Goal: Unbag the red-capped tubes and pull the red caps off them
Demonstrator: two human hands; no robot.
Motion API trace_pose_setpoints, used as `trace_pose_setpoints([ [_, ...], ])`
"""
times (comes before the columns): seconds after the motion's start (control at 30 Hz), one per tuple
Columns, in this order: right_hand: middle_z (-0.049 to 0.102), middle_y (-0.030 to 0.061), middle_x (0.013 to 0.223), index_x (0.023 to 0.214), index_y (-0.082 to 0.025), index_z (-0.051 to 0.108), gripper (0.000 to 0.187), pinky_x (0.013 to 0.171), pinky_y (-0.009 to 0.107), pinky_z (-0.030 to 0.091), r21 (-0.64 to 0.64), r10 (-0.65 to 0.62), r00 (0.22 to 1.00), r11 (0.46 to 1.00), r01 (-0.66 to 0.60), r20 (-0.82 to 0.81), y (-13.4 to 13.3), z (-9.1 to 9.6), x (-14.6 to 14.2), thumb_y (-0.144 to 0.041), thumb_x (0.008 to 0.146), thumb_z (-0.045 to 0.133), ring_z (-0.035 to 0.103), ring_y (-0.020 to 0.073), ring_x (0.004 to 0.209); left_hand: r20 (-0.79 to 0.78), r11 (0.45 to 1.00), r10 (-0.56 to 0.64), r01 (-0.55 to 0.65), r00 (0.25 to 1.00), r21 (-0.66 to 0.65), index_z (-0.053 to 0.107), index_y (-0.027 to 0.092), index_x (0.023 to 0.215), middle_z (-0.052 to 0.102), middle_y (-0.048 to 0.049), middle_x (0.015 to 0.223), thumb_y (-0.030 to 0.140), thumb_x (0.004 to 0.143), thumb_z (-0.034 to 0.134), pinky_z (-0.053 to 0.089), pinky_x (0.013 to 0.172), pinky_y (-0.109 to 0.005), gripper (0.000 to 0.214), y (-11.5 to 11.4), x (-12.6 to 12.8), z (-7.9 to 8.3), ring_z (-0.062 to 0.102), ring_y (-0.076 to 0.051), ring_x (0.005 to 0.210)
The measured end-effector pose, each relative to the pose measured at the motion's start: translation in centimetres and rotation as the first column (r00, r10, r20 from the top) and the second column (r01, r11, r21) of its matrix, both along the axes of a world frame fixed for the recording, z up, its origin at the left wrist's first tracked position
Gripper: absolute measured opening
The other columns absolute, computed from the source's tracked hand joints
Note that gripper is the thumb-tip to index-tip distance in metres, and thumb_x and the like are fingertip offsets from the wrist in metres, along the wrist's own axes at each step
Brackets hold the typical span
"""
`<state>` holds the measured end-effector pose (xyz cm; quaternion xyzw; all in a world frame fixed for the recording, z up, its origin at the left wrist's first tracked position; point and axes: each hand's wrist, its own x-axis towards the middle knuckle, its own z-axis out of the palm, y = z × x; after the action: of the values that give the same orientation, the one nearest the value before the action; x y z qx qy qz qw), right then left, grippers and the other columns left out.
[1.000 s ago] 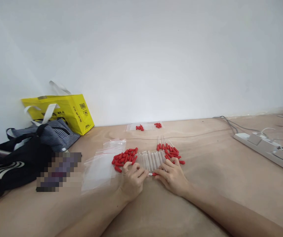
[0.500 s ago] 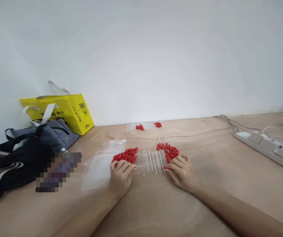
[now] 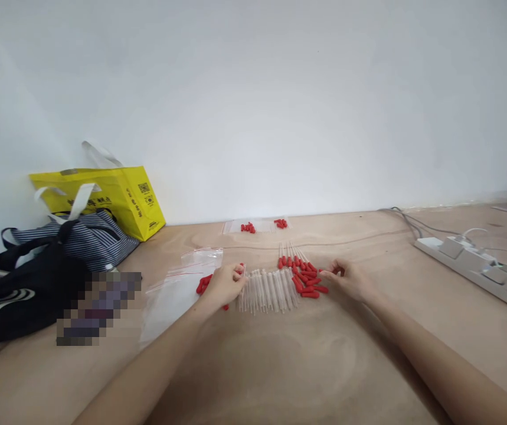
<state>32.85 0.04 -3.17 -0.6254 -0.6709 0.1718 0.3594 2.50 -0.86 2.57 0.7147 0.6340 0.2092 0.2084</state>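
My left hand is closed at the left end of the clear tubes, its fingertips pinching a red rubber bulb. Under and beside it lies a partly hidden pile of red rubber bulbs. Thin clear dropper tubes lie side by side between my hands. My right hand has its thumb and forefinger closed on the end of a red bulb at the right pile. Just behind, several droppers with red bulbs fitted point their thin tips toward the wall.
Clear zip bags lie to the left, and a filled bag lies by the wall. Further left are a yellow bag, a striped bag and a black bag. A white power strip with cables stands at right.
My left hand has moved up from the near edge of its pile, where it held a tube. My right hand has shifted right and up, uncovering red bulbs.
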Motion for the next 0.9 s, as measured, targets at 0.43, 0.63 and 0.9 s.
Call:
trace_pose_setpoints([
  [0.43,0.043,-0.0040,0.040,0.049,-0.016,0.053,0.046,0.041,0.021,0.024,-0.162,0.059,0.994,0.984,-0.074,-0.097,0.5,-0.7,0.1,-0.058,0.067,0.048,0.037,0.0080,0.040,-0.111,1.000,-0.017,0.019,0.994,0.017,0.054,0.009,0.097,0.060,0.0015,0.047,0.022,0.071,0.052,0.040,0.054,-0.023,0.029,0.8,1.3,-0.6,0.059,-0.015,0.052],
  [0.63,0.050,-0.0011,0.045,0.056,-0.016,0.057,0.042,0.041,0.022,0.027,-0.156,-0.032,0.999,0.987,0.027,-0.032,0.6,-0.2,0.2,-0.049,0.074,0.038,0.042,0.0102,0.042,-0.133,0.981,-0.005,0.031,0.991,0.193,0.056,0.015,0.093,0.063,-0.0022,0.068,0.021,0.074,0.051,0.041,0.064,-0.026,0.021,-0.2,1.1,-1.2,0.059,-0.017,0.069],
  [0.9,0.052,-0.0001,0.043,0.049,-0.017,0.055,0.029,0.041,0.022,0.030,-0.248,-0.091,0.996,0.965,0.087,-0.002,4.4,-0.3,-1.3,-0.041,0.065,0.053,0.047,0.0112,0.043,-0.192,0.720,-0.154,0.243,0.969,0.650,0.056,0.019,0.084,0.059,-0.0021,0.073,0.022,0.081,0.043,0.041,0.071,-0.031,0.014,-2.8,-0.4,-3.8,0.052,-0.016,0.071],
])
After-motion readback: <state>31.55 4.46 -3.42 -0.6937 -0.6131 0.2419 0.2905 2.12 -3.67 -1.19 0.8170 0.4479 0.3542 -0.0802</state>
